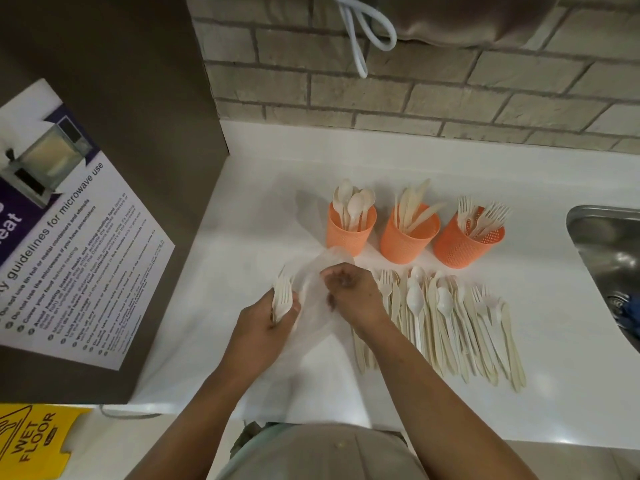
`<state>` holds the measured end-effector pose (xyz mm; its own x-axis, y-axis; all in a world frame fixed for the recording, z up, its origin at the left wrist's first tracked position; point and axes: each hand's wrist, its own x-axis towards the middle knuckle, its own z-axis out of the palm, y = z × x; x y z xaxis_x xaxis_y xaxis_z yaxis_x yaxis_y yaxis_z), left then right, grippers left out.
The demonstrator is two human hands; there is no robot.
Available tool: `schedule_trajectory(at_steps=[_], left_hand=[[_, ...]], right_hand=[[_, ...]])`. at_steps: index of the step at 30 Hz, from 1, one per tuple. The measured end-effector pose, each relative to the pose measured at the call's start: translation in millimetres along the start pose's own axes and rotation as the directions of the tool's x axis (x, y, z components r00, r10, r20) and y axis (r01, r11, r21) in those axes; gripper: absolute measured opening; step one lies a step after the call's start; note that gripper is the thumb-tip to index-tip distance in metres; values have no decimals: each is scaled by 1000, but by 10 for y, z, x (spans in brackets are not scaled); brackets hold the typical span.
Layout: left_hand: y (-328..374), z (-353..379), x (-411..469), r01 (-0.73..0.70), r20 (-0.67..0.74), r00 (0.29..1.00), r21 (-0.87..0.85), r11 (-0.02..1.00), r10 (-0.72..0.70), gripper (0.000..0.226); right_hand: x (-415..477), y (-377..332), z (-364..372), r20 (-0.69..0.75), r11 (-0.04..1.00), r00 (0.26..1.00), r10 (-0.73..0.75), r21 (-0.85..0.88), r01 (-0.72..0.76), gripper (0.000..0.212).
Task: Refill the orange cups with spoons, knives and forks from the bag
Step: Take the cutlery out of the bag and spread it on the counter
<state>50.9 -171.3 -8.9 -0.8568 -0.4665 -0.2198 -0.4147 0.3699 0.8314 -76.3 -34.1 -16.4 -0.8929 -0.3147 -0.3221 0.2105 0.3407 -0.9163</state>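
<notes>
Three orange cups stand in a row on the white counter: the left cup (349,232) holds spoons, the middle cup (405,240) holds knives, the right cup (462,245) holds forks. In front of them lies a spread of loose cream cutlery (446,323). A clear plastic bag (317,292) lies between my hands. My left hand (268,322) grips a bunch of forks (282,296) at the bag's left side. My right hand (353,294) rests on the bag with its fingers curled into the plastic.
A steel sink (613,258) is sunk into the counter at the right. A brown cabinet side with a microwave guideline poster (69,223) rises on the left. The brick wall (415,91) stands behind the cups. A yellow wet-floor sign (34,438) is at the lower left.
</notes>
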Motion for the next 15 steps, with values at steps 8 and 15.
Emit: schedule_trajectory(at_steps=[8, 15], left_hand=[[-27, 42, 51, 0, 97, 995, 53, 999, -5, 8], [-72, 172, 86, 43, 99, 994, 78, 996, -51, 19]], right_hand=[[-37, 38, 24, -36, 998, 998, 43, 38, -42, 23], [-91, 85, 71, -3, 991, 998, 65, 120, -64, 26]])
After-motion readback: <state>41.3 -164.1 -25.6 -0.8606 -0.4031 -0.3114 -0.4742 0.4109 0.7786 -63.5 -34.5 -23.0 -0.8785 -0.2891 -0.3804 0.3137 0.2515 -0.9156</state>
